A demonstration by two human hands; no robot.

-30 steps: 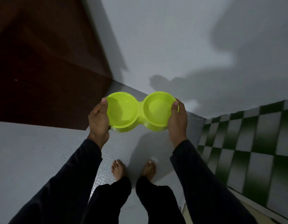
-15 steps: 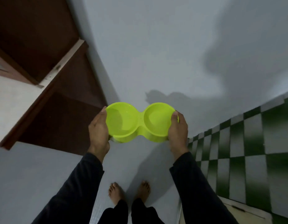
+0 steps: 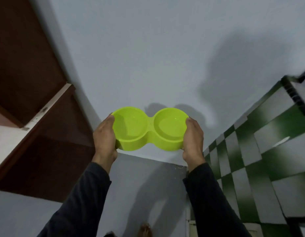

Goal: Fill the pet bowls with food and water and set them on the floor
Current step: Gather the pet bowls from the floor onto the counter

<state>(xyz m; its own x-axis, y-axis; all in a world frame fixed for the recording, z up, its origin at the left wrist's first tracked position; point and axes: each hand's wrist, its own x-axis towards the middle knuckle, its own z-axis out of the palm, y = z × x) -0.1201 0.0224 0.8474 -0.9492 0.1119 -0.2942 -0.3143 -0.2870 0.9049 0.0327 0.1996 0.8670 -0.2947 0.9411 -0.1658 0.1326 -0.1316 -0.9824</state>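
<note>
Left hand [image 3: 105, 136] grips the left end of a lime-green double pet bowl [image 3: 149, 129], thumb hooked over the rim; right hand [image 3: 192, 137] grips the right end the same way. Head view only: bowl is held level at about chest height, in front of a pale grey wall [image 3: 148, 48], w/ a dark brown door [image 3: 28, 65] to the left & green-white checked tiles [image 3: 261, 147] to the right. Both wells look empty, no food or water yet. Likely risk once filled: tilting while carrying or lowering it could slop water into the food side or onto the floor.
</note>
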